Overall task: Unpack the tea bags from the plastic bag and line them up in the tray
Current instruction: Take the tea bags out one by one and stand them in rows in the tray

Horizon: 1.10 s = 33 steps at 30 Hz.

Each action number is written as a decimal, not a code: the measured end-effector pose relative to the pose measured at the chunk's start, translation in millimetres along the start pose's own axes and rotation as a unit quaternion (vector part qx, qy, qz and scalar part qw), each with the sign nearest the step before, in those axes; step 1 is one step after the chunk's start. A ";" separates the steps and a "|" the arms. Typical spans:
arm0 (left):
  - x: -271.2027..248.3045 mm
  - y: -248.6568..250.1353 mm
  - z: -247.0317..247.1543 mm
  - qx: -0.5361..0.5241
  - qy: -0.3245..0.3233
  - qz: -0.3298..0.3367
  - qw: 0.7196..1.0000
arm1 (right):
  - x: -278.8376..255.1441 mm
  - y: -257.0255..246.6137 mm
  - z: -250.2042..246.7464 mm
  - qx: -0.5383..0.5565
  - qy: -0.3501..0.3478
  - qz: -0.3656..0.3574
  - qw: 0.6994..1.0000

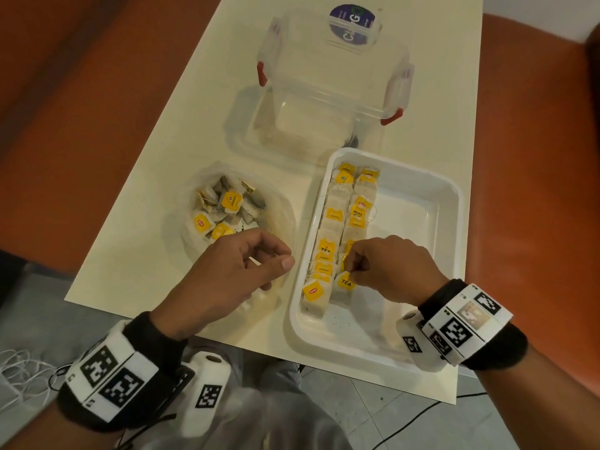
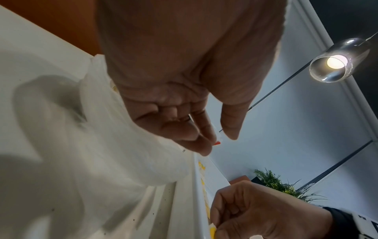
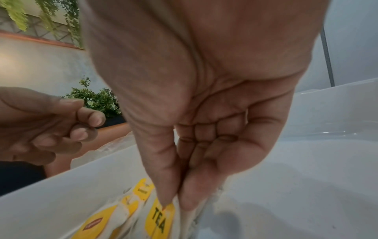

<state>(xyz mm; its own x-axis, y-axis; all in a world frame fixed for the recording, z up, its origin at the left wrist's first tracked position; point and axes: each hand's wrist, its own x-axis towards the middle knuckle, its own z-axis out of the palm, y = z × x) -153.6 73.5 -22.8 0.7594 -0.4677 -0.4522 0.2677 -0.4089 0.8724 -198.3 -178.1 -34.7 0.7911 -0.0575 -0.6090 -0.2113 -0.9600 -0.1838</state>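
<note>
Cream-topped table (image 1: 156, 254) carries a white tray (image 1: 431, 203). Right hand (image 1: 389, 267) pinches, thumb against forefinger, a tea bag with a yellow "TEA" tag (image 1: 344, 282) at the near end of the tray's second row. Advised: lay it flat, flush with its neighbours, tag uppermost. Left hand (image 1: 233, 274), loosely curled and holding nothing, hovers over the plastic bag (image 1: 282, 219) left of the tray, where more bags remain. Clear lidded box (image 1: 331, 86) stands behind the tray, no obstruction.

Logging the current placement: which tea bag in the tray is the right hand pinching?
The one tagged TEA, nearest end of the second row in the tray; the right hand pinches it, the others lie untouched.
</note>
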 end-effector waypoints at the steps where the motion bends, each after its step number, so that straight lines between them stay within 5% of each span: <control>1: 0.0 0.4 -0.7 -0.001 0.001 0.002 1.000 | 0.3 0.0 -0.5 0.006 0.002 0.001 1.000; 7: 1.8 1.5 -9.7 0.015 0.024 0.002 1.000 | 2.5 0.1 -2.6 0.019 0.010 0.001 1.000; 11: 12.1 -6.9 -35.5 0.113 0.095 0.020 0.989 | 2.2 2.9 -3.0 0.029 0.020 -0.002 0.999; 16: 31.9 -10.2 -59.7 0.293 0.134 0.023 0.947 | -3.1 -1.6 -9.8 0.036 0.034 -0.002 0.999; 21: 52.2 -2.9 -37.4 0.380 0.081 0.041 0.920 | -1.3 -30.9 -28.9 0.149 0.093 -0.085 0.981; 24: 65.9 0.4 -15.3 0.493 0.088 0.066 0.863 | 13.8 -57.7 -38.9 0.181 0.098 -0.140 0.969; 29: 70.6 -2.3 -25.0 0.529 0.195 0.062 0.823 | 39.1 -86.9 -35.2 0.074 0.021 -0.122 0.990; 33: 73.6 -13.5 -38.6 0.554 0.164 0.060 0.814 | 47.7 -92.0 -27.5 -0.026 0.055 -0.083 0.995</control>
<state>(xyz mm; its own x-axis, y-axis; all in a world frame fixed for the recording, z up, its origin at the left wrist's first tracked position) -78.4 74.8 -60.6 0.9066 -0.3968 -0.1434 -0.3817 -0.9162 0.1221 -125.4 -100.1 -25.6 0.8712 0.0754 -0.4851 -0.0449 -0.9718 -0.2316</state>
